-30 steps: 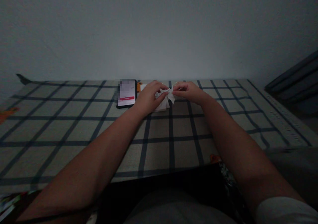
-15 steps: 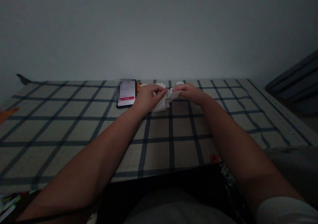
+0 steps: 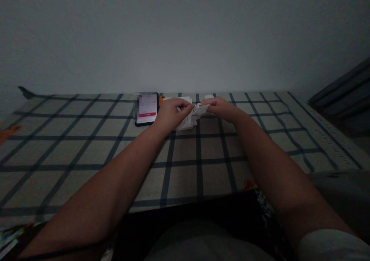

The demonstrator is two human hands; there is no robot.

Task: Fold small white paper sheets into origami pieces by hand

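Between my hands is a crumpled white slip of paper (image 3: 201, 108), perhaps a receipt. My left hand (image 3: 172, 112) pinches its left end between thumb and fingers. On its right end, my right hand (image 3: 219, 107) is closed, with the fingertips partly behind the paper. Under and beside my left hand lie several white paper slips (image 3: 188, 124), partly covered by it; faint print shows on them. Another bit of white paper (image 3: 208, 96) shows just behind my right fingers. A phone (image 3: 147, 110) with a lit screen and a dark case lies left of my left hand.
A checked cloth (image 3: 185, 176) with dark blue lines covers the surface, which meets a plain wall (image 3: 185, 37) at the back. An orange item (image 3: 162, 100) sits by the phone. At the far right is a dark ridged object (image 3: 343, 95). The room is dim.
The paper's right part has turned slightly and shows more of its face by my right fingers. Both hands stay in nearly the same place.
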